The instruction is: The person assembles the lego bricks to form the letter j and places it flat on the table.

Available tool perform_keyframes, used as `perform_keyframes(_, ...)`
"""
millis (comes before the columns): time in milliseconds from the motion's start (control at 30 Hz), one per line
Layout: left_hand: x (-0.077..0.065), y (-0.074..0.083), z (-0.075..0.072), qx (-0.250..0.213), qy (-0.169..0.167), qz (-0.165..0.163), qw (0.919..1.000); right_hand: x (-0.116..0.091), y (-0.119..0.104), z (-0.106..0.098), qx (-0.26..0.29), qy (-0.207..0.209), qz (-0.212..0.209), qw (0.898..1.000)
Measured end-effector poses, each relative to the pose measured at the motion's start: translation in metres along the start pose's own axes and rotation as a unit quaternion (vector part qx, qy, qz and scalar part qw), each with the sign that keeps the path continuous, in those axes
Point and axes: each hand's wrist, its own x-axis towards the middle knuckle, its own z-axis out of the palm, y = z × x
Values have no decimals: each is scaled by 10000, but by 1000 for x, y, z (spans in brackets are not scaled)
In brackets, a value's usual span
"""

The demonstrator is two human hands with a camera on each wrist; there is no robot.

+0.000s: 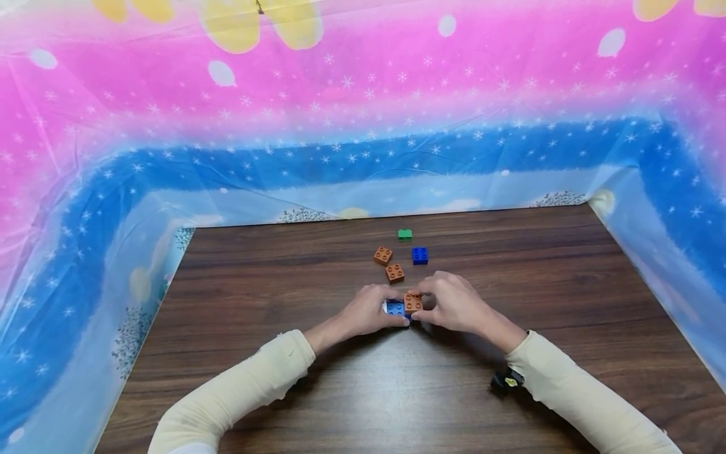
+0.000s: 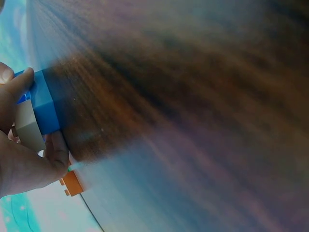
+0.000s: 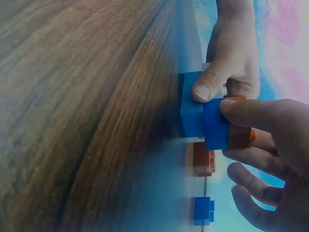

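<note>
A small stack of toy building bricks stands on the table between the two hands. Its lowest part is a lighter blue brick (image 3: pixel 191 113), with a white brick (image 2: pixel 30 126) and a dark blue brick (image 3: pixel 216 124) on top. An orange brick (image 1: pixel 413 302) tops the dark blue one. The left hand (image 1: pixel 371 309) grips the lighter blue brick from the left, thumb on the near side and fingers on the far side. From the right, the right hand (image 1: pixel 454 302) pinches the orange brick, its thumb tip overlapping the dark blue brick's edge.
Beyond the hands lie two loose orange bricks, one nearer (image 1: pixel 394 273) and one farther (image 1: pixel 382 255). A loose blue brick (image 1: pixel 420 255) and a green brick (image 1: pixel 405 234) are there too. Patterned cloth (image 1: pixel 363 164) surrounds the wooden table (image 1: pixel 255 271).
</note>
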Motion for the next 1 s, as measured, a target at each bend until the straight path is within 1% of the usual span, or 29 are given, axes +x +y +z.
perform_keyframes(133,0,-1,0,14,-26,-8,10000,0,1,2,38,46,-42,10000)
perform_keyframes(300,0,-3,1,65,-75,-10,10000,1,3,4,325,-39,2,9995)
perform_keyframes(500,0,-2,0,44,-39,37,10000,2,4,6,658,-53,101,9978)
perform_keyframes(700,1,-1,2,7,-20,46,10000,-3,6,12,1237,-8,346,9917)
perform_keyframes(800,1,-1,2,53,-25,32,10000,-5,7,15,1472,44,398,9883)
perform_keyframes(1000,1,-2,2,97,-60,9,9999,-8,11,17,1623,117,315,9862)
